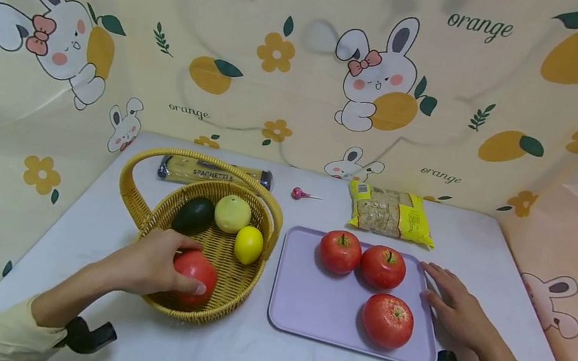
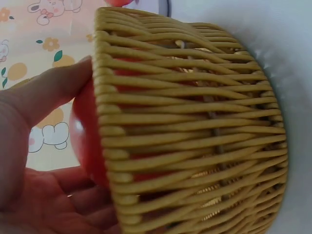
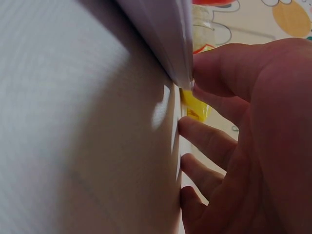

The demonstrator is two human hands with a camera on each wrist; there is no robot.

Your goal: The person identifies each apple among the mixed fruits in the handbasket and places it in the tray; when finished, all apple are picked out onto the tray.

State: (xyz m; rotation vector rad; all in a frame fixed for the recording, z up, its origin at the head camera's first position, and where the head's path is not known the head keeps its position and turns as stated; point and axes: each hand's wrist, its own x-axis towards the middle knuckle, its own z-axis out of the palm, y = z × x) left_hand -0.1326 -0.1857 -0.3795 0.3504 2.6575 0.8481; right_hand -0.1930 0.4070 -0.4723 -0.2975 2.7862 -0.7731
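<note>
My left hand [image 1: 160,264] reaches into the wicker basket [image 1: 167,211] and grips a red apple [image 1: 200,271] at its near left side. In the left wrist view, the thumb lies over the apple [image 2: 87,131] and the fingers curl below, partly hidden by the woven wall [image 2: 195,122]. Also in the basket are an avocado [image 1: 194,216], a pale green round fruit [image 1: 233,214] and a lemon [image 1: 248,245]. Beside the right edge of the purple tray [image 1: 313,307], my right hand [image 1: 461,304] rests with fingers extended, thumb at the rim. Three red apples [image 1: 387,320] sit on the tray.
Behind the basket lies a spaghetti pack [image 1: 214,174], partly covered by the tall basket handle [image 1: 133,192]. A small lollipop [image 1: 298,193] and a yellow, see-through food bag [image 1: 390,213] lie farther back. A printed cloth [image 1: 292,97] stands behind the white table.
</note>
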